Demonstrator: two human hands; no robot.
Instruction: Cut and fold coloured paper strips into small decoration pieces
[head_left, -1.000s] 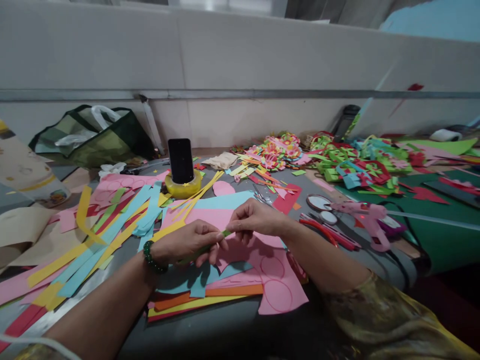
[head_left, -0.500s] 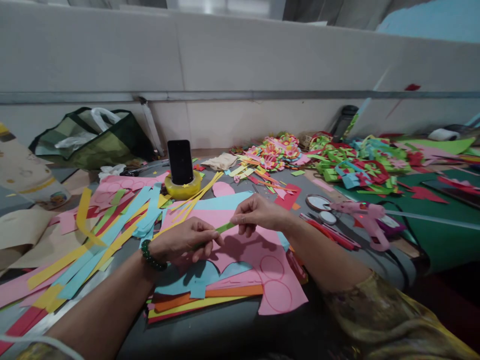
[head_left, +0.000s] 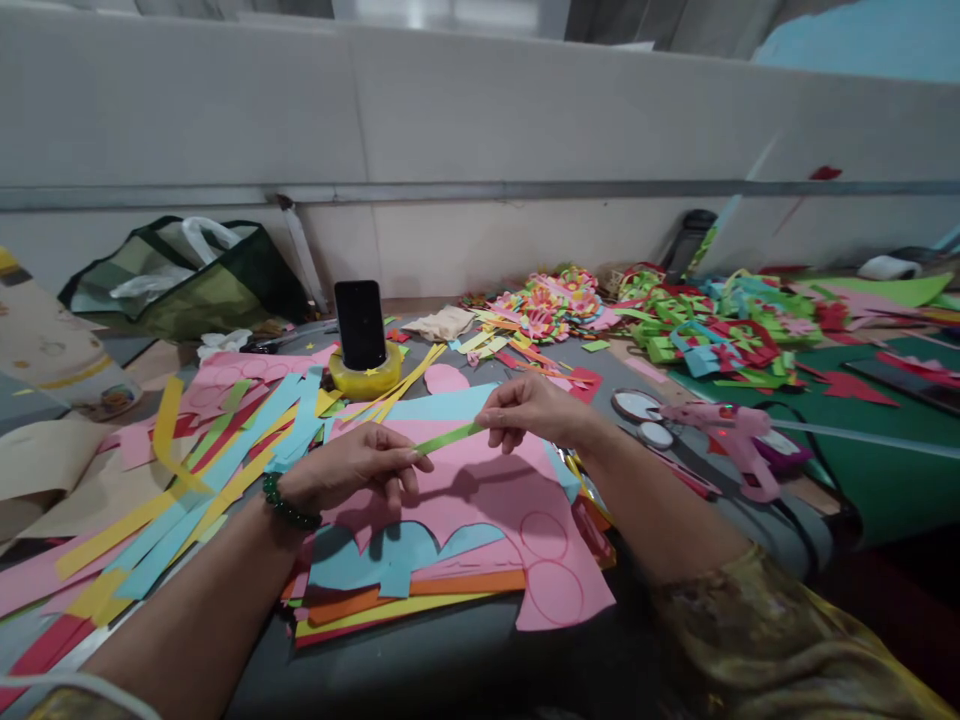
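Observation:
A narrow green paper strip [head_left: 450,437] is stretched between my two hands, above a stack of coloured paper. My left hand [head_left: 367,463], with a dark green bead bracelet at the wrist, pinches the strip's left end. At the other end, the fingers of my right hand [head_left: 529,412] are closed on it. Below lies a pink paper sheet [head_left: 480,510] with drawn circles at its lower right. A blue paper piece with a scalloped edge [head_left: 371,560] rests at the stack's near side, over orange and yellow sheets.
Coloured paper strips [head_left: 195,490] spread over the left side. A phone [head_left: 361,325] stands upright in a yellow tape roll [head_left: 367,378]. Heaped paper flowers [head_left: 555,300] lie at the back. A pink glue gun [head_left: 731,435] is at the right, near a green bag [head_left: 187,280] across the table.
My hands have moved apart, the left one leftward and the right one slightly right and up. More of the green strip shows between them.

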